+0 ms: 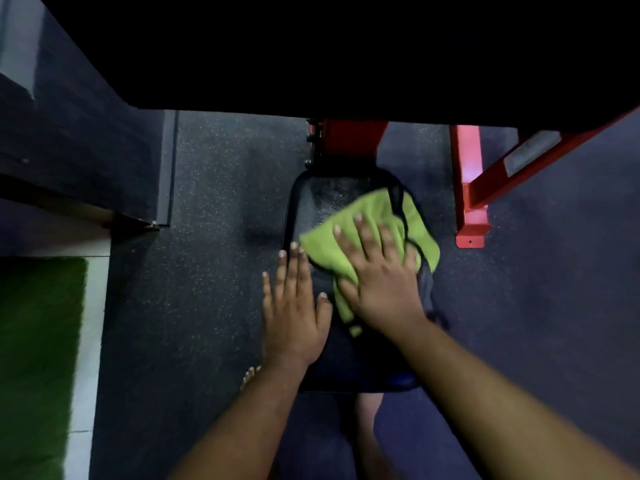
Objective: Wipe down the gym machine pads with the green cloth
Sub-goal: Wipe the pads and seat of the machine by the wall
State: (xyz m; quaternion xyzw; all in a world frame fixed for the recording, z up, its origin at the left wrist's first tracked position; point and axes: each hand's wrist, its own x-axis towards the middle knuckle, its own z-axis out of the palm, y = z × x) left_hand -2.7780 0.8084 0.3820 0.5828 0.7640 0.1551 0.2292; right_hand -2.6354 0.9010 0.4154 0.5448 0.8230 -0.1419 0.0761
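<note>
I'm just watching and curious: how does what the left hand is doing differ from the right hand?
The right hand presses flat on the green cloth; the left hand rests bare on the black seat pad. The right hand lies toward the pad's right side, the left hand at its left edge. Both have fingers spread and straight, palms down on the same pad.

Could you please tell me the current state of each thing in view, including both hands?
green cloth: spread flat on the pad, one edge draped over the pad's right side.
seat pad: partly covered by the cloth, far end bare.
right hand: fingers straight, pressing flat on the cloth.
left hand: fingers straight, resting flat on the pad's left edge, off the cloth.
red frame: standing on the floor, untouched.
</note>
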